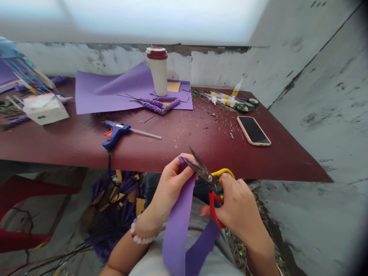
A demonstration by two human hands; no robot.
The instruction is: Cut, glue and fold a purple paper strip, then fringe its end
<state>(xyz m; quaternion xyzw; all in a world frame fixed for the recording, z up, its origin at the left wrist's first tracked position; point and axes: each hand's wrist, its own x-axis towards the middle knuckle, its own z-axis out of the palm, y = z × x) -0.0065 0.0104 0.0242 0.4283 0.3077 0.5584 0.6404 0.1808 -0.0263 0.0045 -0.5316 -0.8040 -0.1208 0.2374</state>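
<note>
A long strip of purple paper (178, 226) hangs from my left hand (172, 180), its top end pinched between thumb and fingers. The strip curves down over my lap and doubles back up to the right. In my right hand (240, 205) is a pair of scissors (211, 178) with one yellow and one red handle loop. The blades are spread and point up and left, their tips by my left fingers at the strip's top end. Whether the blades touch the paper I cannot tell. Both hands are just in front of the table's near edge.
On the dark red table (184, 142) lie a blue glue gun (115, 134) with its cord over the edge, a phone (253, 130), purple sheets (109, 92), purple flower stems (156, 105) and small bottles (227, 100). A lidded cup (158, 73) stands behind. Below left is a red stool (31, 199).
</note>
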